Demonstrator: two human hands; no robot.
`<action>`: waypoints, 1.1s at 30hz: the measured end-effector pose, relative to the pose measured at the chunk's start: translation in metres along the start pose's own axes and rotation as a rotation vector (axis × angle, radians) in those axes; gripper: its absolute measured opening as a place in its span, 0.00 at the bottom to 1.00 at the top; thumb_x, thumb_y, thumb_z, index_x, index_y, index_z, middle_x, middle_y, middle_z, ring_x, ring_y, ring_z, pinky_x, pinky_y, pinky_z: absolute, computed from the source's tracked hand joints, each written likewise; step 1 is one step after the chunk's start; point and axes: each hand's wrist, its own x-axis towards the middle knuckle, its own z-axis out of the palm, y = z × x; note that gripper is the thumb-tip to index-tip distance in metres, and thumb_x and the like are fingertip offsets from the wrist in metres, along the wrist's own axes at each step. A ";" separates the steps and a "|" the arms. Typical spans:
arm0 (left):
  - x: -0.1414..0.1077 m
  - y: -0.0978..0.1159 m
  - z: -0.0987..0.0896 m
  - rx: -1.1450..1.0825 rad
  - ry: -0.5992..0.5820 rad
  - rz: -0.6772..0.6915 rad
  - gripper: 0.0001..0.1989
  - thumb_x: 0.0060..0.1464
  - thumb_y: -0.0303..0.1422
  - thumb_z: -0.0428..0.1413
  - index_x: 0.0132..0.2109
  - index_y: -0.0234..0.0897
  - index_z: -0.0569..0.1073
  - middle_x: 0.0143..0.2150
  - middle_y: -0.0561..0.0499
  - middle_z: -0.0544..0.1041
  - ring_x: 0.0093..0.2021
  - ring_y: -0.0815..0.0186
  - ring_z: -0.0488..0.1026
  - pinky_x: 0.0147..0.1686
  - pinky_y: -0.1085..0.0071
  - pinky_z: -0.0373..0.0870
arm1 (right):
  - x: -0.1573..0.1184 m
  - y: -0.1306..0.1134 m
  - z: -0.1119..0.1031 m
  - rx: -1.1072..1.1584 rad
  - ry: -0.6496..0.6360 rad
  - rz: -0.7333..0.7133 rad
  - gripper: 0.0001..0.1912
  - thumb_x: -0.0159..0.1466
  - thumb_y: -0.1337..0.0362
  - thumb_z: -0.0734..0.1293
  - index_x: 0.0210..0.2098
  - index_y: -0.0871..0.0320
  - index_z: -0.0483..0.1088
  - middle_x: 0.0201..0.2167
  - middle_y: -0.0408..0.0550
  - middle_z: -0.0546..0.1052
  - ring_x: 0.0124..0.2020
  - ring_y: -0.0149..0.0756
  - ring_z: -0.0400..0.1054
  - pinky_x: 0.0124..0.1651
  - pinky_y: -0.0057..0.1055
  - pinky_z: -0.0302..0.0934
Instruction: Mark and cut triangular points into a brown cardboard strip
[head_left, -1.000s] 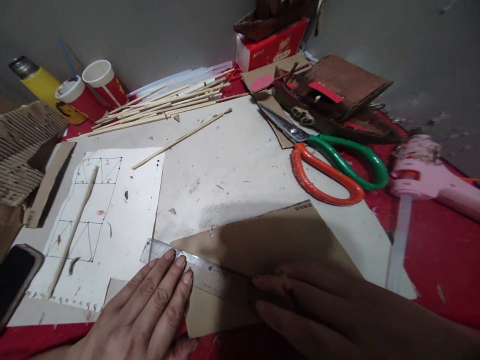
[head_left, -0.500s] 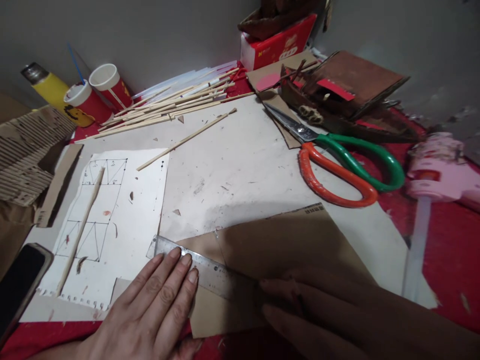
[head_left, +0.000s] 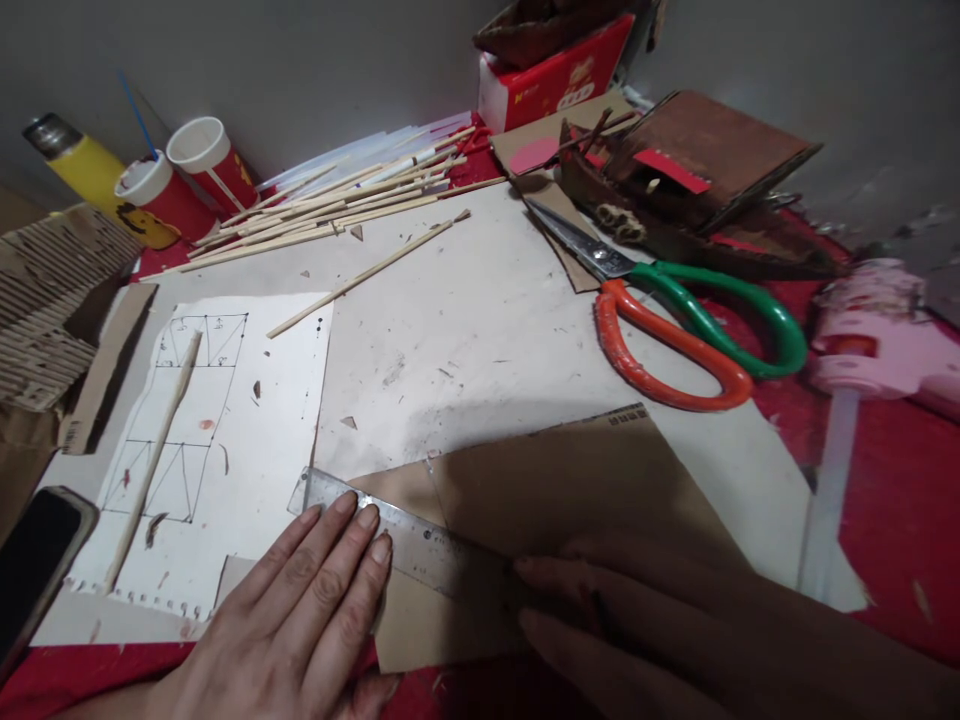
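At lower centre, the flat left hand is pressing a clear ruler slanting down-right across brown cardboard toward the shadowed right hand, whose grip is unclear.

The left hand is bare, with slim, tapering fingers, creased knuckles and short, rounded nails. The right hand and forearm are bare too; deep shadow blurs their outline and hides the finer marks.
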 end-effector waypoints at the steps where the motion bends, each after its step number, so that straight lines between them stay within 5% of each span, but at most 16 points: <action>1: 0.000 0.000 0.000 -0.003 0.007 -0.002 0.22 0.67 0.36 0.52 0.61 0.25 0.72 0.65 0.38 0.72 0.70 0.51 0.62 0.71 0.59 0.55 | 0.000 0.000 0.000 0.008 -0.006 0.001 0.18 0.74 0.71 0.58 0.55 0.56 0.75 0.49 0.49 0.81 0.51 0.41 0.71 0.54 0.33 0.68; 33: 0.000 0.000 -0.003 0.013 -0.037 -0.007 0.22 0.67 0.36 0.53 0.62 0.26 0.71 0.64 0.38 0.73 0.69 0.53 0.62 0.69 0.60 0.56 | 0.000 -0.003 0.002 0.037 -0.001 0.005 0.18 0.75 0.70 0.57 0.54 0.58 0.76 0.50 0.51 0.80 0.52 0.42 0.69 0.55 0.35 0.65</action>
